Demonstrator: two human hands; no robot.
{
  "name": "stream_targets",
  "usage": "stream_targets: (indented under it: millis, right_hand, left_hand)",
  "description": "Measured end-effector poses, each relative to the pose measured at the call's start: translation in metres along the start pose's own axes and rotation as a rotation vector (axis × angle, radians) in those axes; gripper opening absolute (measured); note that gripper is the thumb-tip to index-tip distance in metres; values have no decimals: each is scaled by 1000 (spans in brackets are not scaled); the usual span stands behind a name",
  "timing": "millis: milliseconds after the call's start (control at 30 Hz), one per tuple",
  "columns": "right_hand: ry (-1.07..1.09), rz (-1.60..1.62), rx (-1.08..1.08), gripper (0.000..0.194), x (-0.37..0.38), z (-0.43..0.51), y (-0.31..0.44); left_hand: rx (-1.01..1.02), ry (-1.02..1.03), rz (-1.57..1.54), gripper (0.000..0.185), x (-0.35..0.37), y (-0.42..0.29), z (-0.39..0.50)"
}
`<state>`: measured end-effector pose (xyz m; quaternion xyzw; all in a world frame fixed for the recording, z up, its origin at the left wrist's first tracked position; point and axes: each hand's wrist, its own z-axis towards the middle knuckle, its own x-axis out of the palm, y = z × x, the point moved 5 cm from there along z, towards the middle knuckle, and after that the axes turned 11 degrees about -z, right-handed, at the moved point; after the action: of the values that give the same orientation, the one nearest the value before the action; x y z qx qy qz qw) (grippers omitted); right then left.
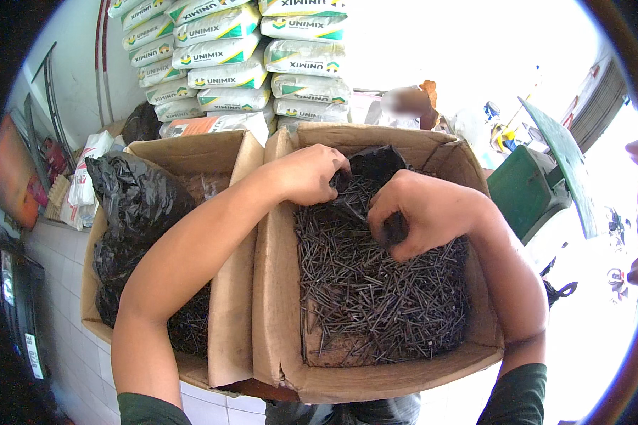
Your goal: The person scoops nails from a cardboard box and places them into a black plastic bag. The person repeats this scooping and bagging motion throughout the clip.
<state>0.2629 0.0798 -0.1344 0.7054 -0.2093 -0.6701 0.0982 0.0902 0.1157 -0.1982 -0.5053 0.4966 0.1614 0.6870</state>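
Observation:
Both of my hands are over a cardboard box point(319, 383) holding a thick layer of loose nails point(383, 287). Between them is a small black plastic bag point(380, 159), its mouth spread and nails visible inside it. My left hand point(316, 175) grips the bag's left edge with curled fingers. On the other side, my right hand point(425, 212) pinches the right edge, with a bunched piece of black plastic showing inside the curl of its fingers. The bag's underside is hidden by the hands and nails. Bare cardboard shows at the box's near left corner.
A second cardboard box point(231, 340) adjoins on the left, with a large black plastic bag point(138, 186) and more nails. Stacked Unimix sacks point(220, 53) rise behind. To the right stands a green metal object point(531, 186) with a flat plate. White floor tiles point(58, 297) lie at left.

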Motion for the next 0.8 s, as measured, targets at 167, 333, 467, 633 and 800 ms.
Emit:
stream_targets:
  millis: [167, 333, 467, 633, 800]
  right_hand:
    - [50, -178, 90, 27, 11, -1, 3]
    - [25, -267, 205, 31, 2, -5, 0]
    - [17, -265, 265, 32, -1, -8, -3]
    - [106, -184, 203, 27, 5, -7, 2]
    - [-39, 68, -1, 20, -6, -3, 6]
  left_hand:
    - [15, -19, 29, 50, -1, -1, 0]
    - [-36, 9, 80, 49, -1, 1, 2]
    - [-91, 10, 131, 48, 0, 4, 2]
    - [-141, 5, 175, 46, 0, 5, 2]
    - [-123, -27, 137, 48, -2, 0, 0]
